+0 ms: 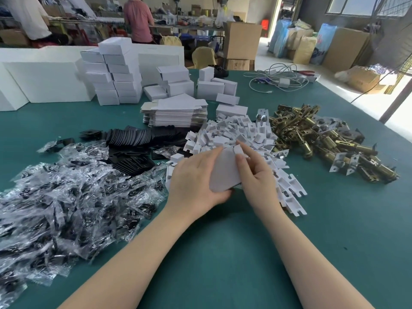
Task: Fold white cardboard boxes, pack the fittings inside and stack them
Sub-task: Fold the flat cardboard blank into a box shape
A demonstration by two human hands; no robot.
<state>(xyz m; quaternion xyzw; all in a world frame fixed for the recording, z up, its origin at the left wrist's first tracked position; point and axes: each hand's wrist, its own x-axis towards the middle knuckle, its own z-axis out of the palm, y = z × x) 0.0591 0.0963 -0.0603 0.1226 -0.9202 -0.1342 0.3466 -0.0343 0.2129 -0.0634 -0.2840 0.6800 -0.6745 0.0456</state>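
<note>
White box (224,169) between both hands' grip

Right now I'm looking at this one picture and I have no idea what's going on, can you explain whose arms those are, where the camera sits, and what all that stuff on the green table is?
There is no machine here. The camera is worn on a person's head and looks down and forward, so the two bare arms are that person's own.

Both hands are on one white cardboard box: the left hand grips its near end, and the right hand pinches a flap at its far end.

On the green table lie, from left to right, clear plastic packets of dark small parts, black plates, a heap of white card inserts and brass-coloured latch fittings. Further back are a stack of flat unfolded boxes and piles of finished boxes. Behind the table, other people stand at a workbench.
</note>
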